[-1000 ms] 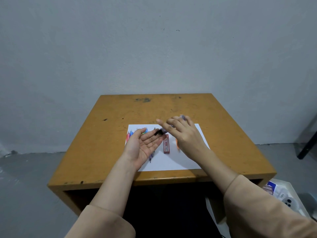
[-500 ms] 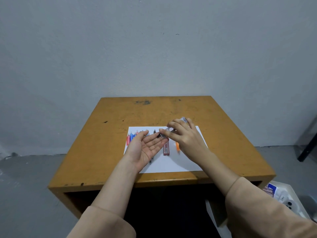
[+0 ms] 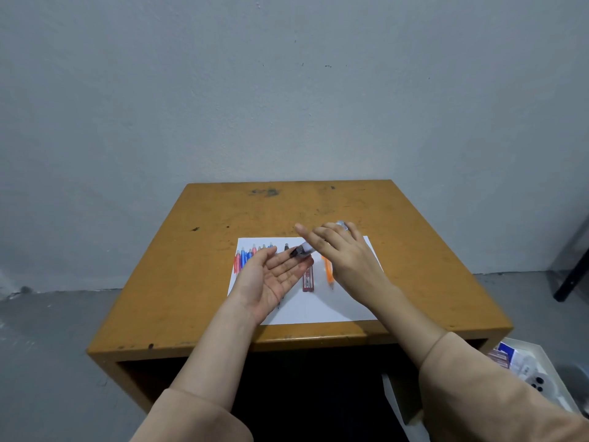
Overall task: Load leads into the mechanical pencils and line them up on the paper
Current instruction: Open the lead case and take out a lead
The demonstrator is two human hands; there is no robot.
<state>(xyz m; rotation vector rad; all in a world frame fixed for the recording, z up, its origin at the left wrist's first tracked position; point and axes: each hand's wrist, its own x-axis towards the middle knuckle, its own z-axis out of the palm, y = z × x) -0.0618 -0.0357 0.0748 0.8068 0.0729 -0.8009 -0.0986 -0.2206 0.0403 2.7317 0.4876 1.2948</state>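
Head view. The left hand [image 3: 271,277] is palm up above the left part of the paper [image 3: 318,309], its grip apart, fingers straight and relaxed, holding nothing.

The right hand [image 3: 349,261] is palm down, its grip clamped on a pale translucent mechanical pencil [image 3: 305,249]. The middle fingers curl over the barrel and the index finger points out straight. The pencil lies slantwise, with its dark end over the left fingertips; I cannot tell whether they touch. Its far end shows past the right knuckles.

On the paper:
- A row of pencils [image 3: 247,256] in red and blue lies side by side at the left edge, partly hidden by the left hand.
- A red lead case [image 3: 308,278] lies between the two hands.
- An orange pencil [image 3: 328,272] is just beside the case, partly under the right hand.

The paper lies flat on the yellow-brown tabletop [image 3: 204,266]. A white tray [image 3: 538,352] sits on the floor at lower right.
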